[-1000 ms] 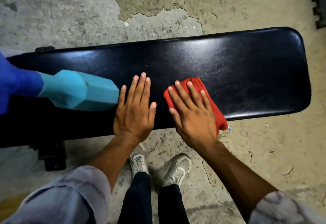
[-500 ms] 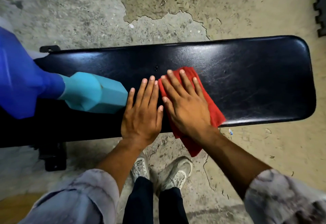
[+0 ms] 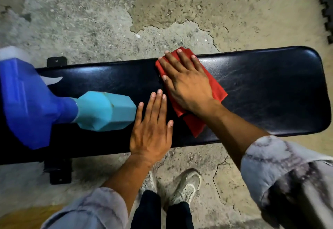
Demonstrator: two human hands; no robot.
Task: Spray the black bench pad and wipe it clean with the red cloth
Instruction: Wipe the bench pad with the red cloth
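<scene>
Across the black bench pad (image 3: pixel 261 91) the red cloth (image 3: pixel 215 89) was pressed flat under the right hand (image 3: pixel 187 82), whose fingers were held straight and spread, the fingertips reaching the pad's far edge. Half a second earlier the cloth had been seen lower down, near the middle of the pad and draping over its near edge; a full second earlier it had been at the near edge. Since then it had been carried away from the person, so that its upper corner now overhung the far edge and its lower corner lay on the pad just short of the near edge. The left hand (image 3: pixel 151 129) was laid palm-down on the pad with fingers straight and close together, nothing being gripped, much as it had been placed in both earlier views. It was found just beside the right hand and the cloth, its fingertips near the cloth's left side. To its left a spray bottle (image 3: pixel 104 114), turquoise in the body with a blue head, was seen lying on the pad, its base close to the left hand's little finger. Cracked concrete floor (image 3: pixel 108 21) was seen around the bench.
</scene>
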